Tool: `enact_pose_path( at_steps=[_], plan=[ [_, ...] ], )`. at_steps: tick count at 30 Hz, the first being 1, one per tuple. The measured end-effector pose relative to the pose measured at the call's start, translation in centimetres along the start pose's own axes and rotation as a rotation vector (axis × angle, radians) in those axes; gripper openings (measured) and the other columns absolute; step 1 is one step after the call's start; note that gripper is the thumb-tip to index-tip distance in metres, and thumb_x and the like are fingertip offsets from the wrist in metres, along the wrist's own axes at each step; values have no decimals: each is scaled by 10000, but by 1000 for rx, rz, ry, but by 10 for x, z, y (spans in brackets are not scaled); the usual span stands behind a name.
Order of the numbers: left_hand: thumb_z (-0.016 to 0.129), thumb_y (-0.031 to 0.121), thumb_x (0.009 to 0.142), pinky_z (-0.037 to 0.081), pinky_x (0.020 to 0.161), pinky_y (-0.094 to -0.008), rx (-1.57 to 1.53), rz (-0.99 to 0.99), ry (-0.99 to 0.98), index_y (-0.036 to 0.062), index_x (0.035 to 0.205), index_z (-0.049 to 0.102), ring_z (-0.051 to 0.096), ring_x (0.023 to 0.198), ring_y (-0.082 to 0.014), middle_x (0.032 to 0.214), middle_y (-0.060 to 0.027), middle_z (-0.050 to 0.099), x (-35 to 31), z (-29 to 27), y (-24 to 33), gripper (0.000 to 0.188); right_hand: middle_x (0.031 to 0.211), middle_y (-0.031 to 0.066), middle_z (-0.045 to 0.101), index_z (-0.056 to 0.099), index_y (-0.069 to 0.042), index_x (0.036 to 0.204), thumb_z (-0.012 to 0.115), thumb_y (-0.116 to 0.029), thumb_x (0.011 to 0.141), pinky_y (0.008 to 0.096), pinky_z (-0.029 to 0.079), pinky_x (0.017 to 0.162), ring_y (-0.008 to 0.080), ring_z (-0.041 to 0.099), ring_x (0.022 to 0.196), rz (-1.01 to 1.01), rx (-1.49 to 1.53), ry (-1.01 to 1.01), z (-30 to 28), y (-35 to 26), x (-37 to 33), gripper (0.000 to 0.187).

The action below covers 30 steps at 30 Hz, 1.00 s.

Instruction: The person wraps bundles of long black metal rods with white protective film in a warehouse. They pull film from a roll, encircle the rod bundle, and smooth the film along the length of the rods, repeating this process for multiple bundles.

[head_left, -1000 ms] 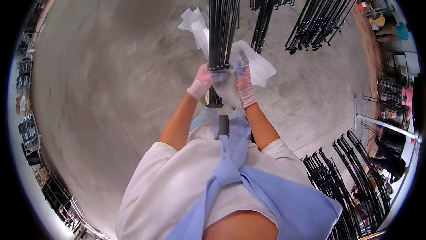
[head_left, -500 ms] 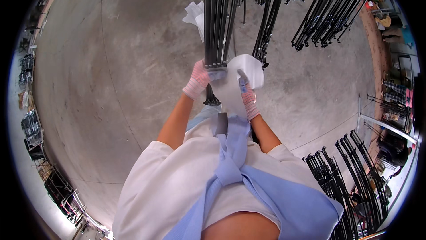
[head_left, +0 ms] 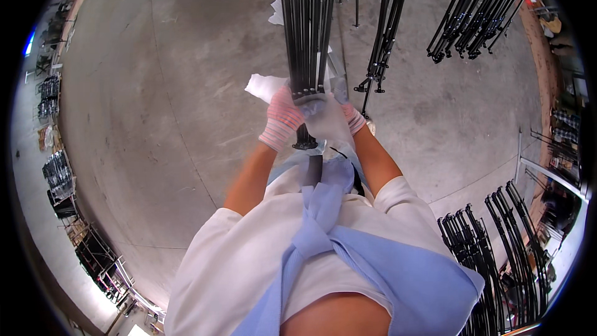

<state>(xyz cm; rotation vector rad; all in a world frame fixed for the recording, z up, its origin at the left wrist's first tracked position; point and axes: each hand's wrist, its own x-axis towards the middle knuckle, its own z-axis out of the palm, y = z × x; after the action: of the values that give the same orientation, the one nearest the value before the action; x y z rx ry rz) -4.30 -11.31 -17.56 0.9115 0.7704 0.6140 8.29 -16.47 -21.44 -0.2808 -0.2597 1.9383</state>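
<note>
A bundle of black metal rods runs from the top edge down toward my body, its ends side by side. My left hand, in a pink-striped glove with grey-blue fingers, is closed around the near end of this bundle. A thin, translucent white wrapping sheet hangs at the bundle's right side, and white sheet also sticks out at the left beyond my left hand. My right hand, gloved alike, is at the right of the bundle, closed on the sheet; its fingertips are partly hidden. Below the bundle, more black rod ends show.
Hanging black rods are just right of the bundle, with another group farther right. More black rods stand at the lower right by a metal frame. A white scrap lies on the concrete floor.
My right hand has moved up and in against the bundle's right side. The sheet's bulky white roll at the right no longer shows, and white sheet now sticks out at the left.
</note>
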Motion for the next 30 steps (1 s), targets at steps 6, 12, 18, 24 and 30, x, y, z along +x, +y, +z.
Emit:
enact_pose_path(
  at_steps=[6, 12, 18, 24, 30],
  plan=[
    [712, 472, 421, 316, 898, -389, 1681, 527, 414, 86, 969, 514, 443, 1018, -252, 954, -101, 543, -5, 29, 49, 699, 1070, 58, 493, 398, -22, 1158, 509, -210, 788, 248, 334, 867, 143, 464, 982, -119, -230, -64, 7, -7, -11, 430],
    [596, 556, 558, 183, 973, -403, 1822, -90, -205, 101, 995, 541, 507, 904, -261, 858, -128, 565, 10, 3, 76, 633, 1014, 5, 503, 414, -23, 1142, 516, -161, 781, 239, 320, 856, 106, 453, 932, -92, -445, 41, 14, -10, -12, 399],
    [645, 446, 613, 426, 640, -307, 1623, -169, -196, 73, 958, 556, 551, 620, -229, 643, -91, 583, 13, -11, 80, 516, 1040, 14, 501, 429, -43, 1114, 496, -315, 809, 245, 326, 869, 108, 452, 979, -184, -714, 159, 0, 0, -13, 414],
    [667, 195, 662, 422, 594, -230, 1223, -114, -87, 36, 990, 530, 513, 661, -64, 732, -10, 590, 14, -36, 33, 389, 1041, 29, 507, 435, -61, 1116, 413, -478, 802, 274, 380, 831, 137, 481, 959, -207, -124, 76, -9, 9, -22, 523],
    [623, 35, 679, 419, 622, -198, 767, 36, 15, -21, 956, 516, 471, 701, -38, 837, -20, 580, 8, -23, 11, 302, 916, -19, 518, 492, -67, 1025, 491, -378, 802, 231, 384, 703, 79, 466, 809, -274, -666, 334, -52, 26, -17, 383]
  ],
)
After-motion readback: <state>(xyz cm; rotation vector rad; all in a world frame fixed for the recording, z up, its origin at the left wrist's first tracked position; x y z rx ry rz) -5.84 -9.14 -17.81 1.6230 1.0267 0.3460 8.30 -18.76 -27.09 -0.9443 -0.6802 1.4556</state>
